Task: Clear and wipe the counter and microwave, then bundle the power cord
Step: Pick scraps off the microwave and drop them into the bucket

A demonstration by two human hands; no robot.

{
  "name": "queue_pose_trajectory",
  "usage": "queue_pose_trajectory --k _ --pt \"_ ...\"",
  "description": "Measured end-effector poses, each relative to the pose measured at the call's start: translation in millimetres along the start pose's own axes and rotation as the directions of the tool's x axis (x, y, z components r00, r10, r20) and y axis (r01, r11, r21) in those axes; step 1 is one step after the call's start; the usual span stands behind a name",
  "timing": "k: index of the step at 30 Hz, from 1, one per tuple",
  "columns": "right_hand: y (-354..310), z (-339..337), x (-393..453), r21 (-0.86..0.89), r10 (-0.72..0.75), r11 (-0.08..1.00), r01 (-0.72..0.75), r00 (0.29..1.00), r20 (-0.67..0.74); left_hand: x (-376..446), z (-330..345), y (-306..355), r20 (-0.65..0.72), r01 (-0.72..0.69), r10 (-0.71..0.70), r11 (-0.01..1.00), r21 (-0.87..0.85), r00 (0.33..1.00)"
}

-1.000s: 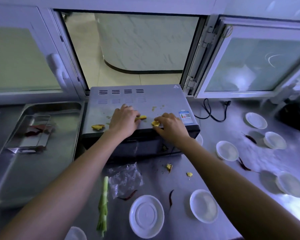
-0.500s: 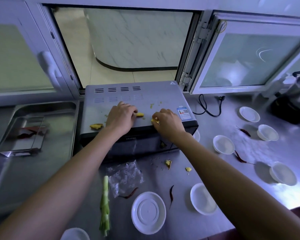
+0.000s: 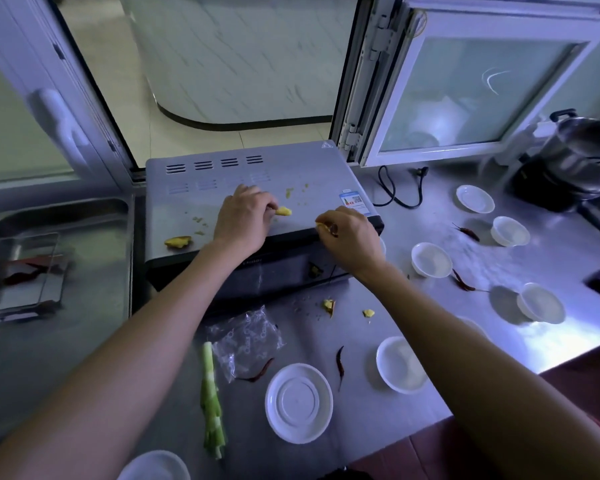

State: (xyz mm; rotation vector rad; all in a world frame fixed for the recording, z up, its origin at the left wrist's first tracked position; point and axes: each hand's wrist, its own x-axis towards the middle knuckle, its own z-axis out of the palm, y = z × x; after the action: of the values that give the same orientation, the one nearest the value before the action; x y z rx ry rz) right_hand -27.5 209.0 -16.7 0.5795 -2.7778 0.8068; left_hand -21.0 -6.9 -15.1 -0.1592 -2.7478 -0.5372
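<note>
Right hand (image 3: 347, 237) now lifted (yellow scrap (image 3: 323, 227) pinched), microwave (image 3: 302, 174) edge.

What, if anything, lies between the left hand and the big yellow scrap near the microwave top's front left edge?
Nothing visible. The yellow scrap lies alone on the microwave top, with only bare surface and tiny crumbs between it and the left hand, which already touches another piece.

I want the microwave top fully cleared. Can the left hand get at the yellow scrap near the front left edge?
Probably yes: the yellow scrap lies uncovered just beside the left hand, with nothing between them.
</note>
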Motion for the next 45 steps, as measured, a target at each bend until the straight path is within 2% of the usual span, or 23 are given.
queue_pose_trajectory --k 7,14,19,23,29,34,39,45 --pt "44.3 -38.3 -36.6 -0.021 0.136 0.99 -0.138 0.988 -0.08 13.8 32.3 65.1 0.016 -0.121 0.124 0.983 -0.141 0.992" --pt "118.0 -90.8 -94.5 -0.009 0.323 0.944 -0.329 0.93 -0.179 27.0 80.2 162.3 0.055 -0.283 0.303 0.93 -0.233 0.951" --pt "189.4 -134.5 -163.1 0.022 0.486 0.869 -0.495 0.842 -0.236 18.9 127.6 254.4 0.124 -0.39 0.443 0.869 -0.306 0.888" --pt "249.1 -170.1 -234.6 0.044 0.581 0.806 -0.59 0.777 -0.243 -0.8 168.8 338.3 0.2 -0.41 0.496 0.841 -0.353 0.845" --pt "329.1 -218.3 -353.2 0.093 0.715 0.682 -0.726 0.634 -0.296 -45.2 235.9 467.1 0.332 -0.461 0.585 0.8 -0.384 0.74" --pt "379.2 -244.0 -451.1 0.115 0.802 0.572 -0.812 0.525 -0.285 -88.2 285.5 562.3 0.426 -0.479 0.64 0.765 -0.43 0.64" --pt "417.8 -266.0 -523.9 0.161 0.862 0.473 -0.866 0.418 -0.286 -119.8 326.8 632.4 0.493 -0.505 0.678 0.735 -0.452 0.545" --pt "454.7 -274.9 -565.4 0.197 0.906 0.381 -0.903 0.323 -0.272 -135.4 365.7 678.4 0.529 -0.527 0.702 0.71 -0.467 0.477"
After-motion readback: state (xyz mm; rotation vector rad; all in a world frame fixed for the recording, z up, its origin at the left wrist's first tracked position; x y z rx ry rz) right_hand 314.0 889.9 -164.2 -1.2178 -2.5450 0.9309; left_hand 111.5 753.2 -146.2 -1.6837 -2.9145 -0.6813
